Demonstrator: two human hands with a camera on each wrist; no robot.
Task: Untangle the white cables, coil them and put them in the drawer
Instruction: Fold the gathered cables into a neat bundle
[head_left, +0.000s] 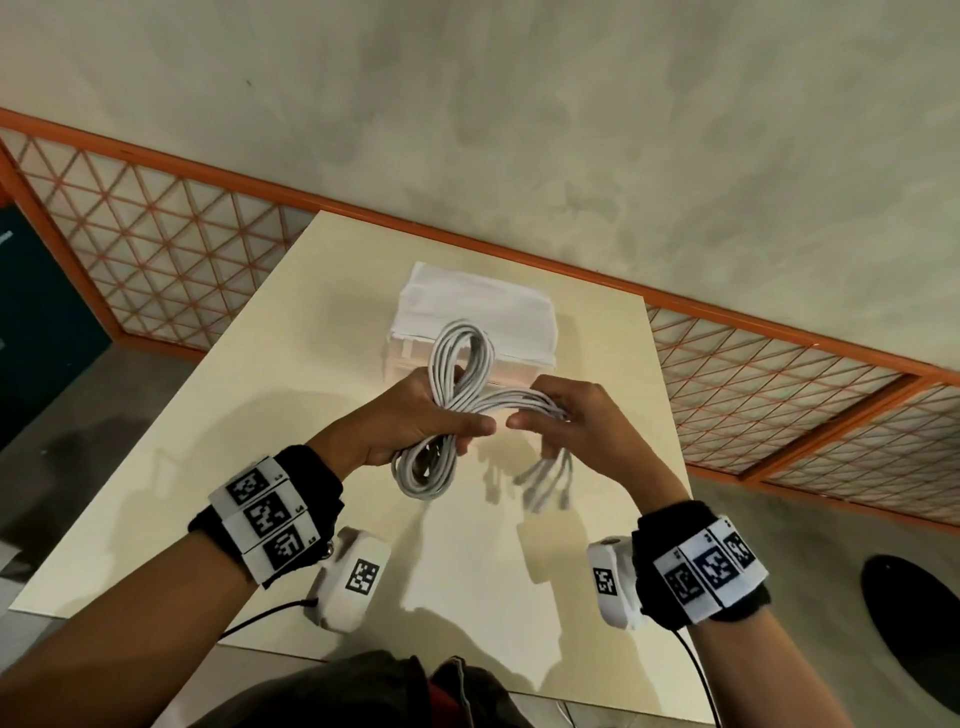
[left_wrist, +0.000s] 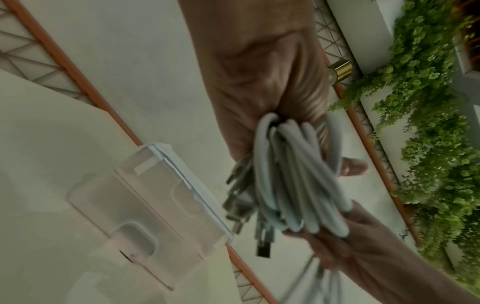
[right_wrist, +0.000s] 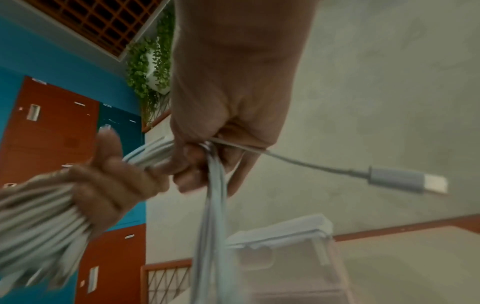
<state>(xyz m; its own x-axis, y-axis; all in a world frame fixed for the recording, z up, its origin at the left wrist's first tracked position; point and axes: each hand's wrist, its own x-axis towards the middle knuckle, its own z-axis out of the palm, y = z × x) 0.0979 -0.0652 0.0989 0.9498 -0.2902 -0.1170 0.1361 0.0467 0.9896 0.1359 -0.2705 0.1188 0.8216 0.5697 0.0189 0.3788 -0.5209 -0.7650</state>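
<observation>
Gripping the coiled white cables (head_left: 457, 410) at mid-bundle, the left hand (head_left: 415, 426) holds them above the table (head_left: 234, 467). The right hand (head_left: 576, 421) clasps the loose ends. The drawer unit (head_left: 483, 312) stands just beyond.

A cream table (head_left: 332, 332), an orange-framed lattice fence (head_left: 156, 260) and hanging greenery (left_wrist: 428, 123).

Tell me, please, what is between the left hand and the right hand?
A short stretch of the white cables runs from the left hand to the right hand, both gripping it; the head view shows this.
</observation>
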